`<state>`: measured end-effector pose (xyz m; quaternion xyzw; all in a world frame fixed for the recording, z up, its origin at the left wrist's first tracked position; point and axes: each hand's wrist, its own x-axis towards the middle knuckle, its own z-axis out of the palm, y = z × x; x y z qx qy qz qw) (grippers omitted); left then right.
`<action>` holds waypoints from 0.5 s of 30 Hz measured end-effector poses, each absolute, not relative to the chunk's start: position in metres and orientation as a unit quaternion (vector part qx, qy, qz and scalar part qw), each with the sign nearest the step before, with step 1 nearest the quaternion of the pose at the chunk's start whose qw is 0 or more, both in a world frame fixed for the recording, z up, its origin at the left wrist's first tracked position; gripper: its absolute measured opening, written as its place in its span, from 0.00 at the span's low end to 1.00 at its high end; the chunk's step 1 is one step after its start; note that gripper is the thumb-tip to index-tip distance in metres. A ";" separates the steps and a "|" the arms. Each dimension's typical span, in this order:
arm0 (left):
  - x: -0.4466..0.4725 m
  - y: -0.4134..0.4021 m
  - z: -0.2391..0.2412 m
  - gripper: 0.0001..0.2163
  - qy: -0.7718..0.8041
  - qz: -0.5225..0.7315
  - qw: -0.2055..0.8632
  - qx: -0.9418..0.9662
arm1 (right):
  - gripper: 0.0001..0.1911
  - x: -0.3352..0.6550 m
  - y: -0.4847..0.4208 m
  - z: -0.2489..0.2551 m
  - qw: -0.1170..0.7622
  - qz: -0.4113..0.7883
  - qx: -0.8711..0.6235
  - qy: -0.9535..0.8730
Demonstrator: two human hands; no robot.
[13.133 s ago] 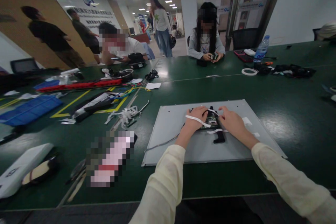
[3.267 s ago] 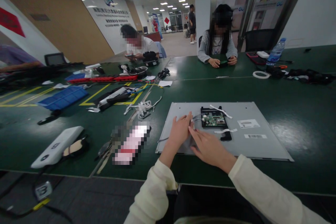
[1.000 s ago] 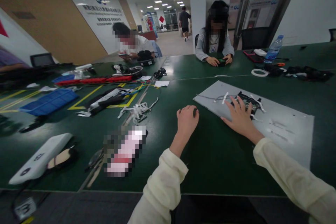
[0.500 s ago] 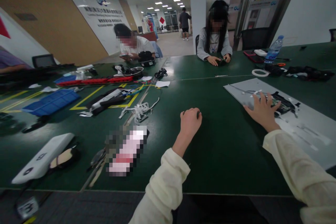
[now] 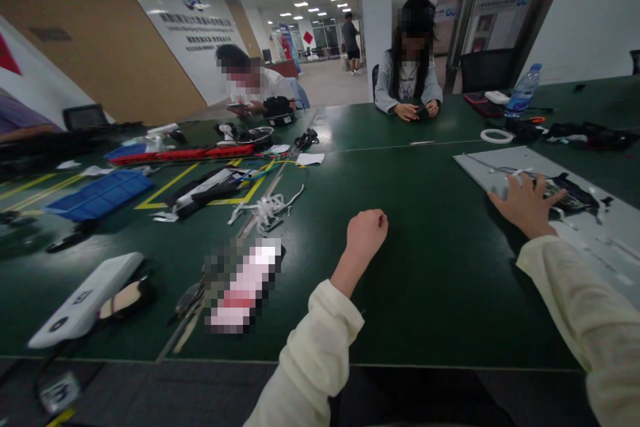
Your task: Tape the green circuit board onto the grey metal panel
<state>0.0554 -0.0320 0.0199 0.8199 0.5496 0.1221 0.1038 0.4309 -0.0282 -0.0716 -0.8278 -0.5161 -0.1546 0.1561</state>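
Note:
A grey metal panel lies at the right of the green table, turned at an angle. On it sits a small circuit board with black parts, thin wires and white tape strips. My right hand lies flat on the panel's near-left part, fingers spread, touching the board's edge. My left hand is curled into a loose fist over bare table, apart from the panel. Nothing shows in it.
A blurred pink-and-dark object lies left of my left hand. White tape scraps, a blue tray, a red strip and a white device sit further left. A tape roll and bottle stand beyond the panel. Two people sit opposite.
My right hand has slid and swung the panel away to the right across the table. My left hand let go of it and curled up over the bare table.

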 end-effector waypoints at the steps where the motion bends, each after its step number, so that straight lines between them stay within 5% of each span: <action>1: 0.055 -0.032 0.019 0.12 0.546 0.126 0.104 0.822 | 0.33 0.434 -0.028 -0.072 0.158 -0.155 -0.827 -0.516; 15: 0.055 -0.032 0.012 0.12 0.528 0.145 0.091 0.832 | 0.35 0.457 -0.029 -0.072 0.141 -0.141 -0.830 -0.522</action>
